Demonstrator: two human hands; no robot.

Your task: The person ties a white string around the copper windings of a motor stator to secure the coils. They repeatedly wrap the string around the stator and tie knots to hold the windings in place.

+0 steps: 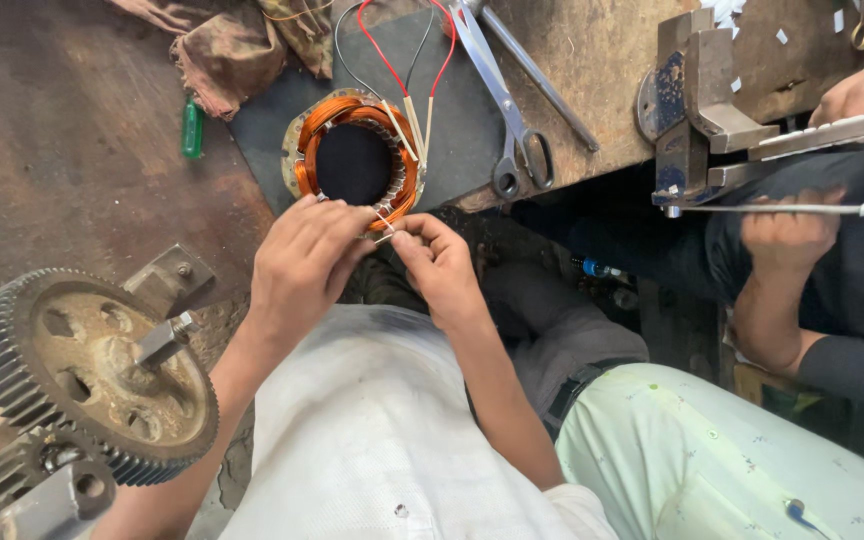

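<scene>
Worn wooden bench point(72, 150) carries a copper-wound coil ring point(355, 160). Left hand point(302, 262) and right hand point(439, 265) both pinch thin wire point(384, 232) at its near edge; the windings look finished, the leads loose.

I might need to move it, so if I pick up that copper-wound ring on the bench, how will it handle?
The stator ring is probably heavy for its size: dense copper coils. Likely rigid, though its red and black leads look floppy and could snag. It lies flat, so sliding seems likelier than rolling.
</scene>
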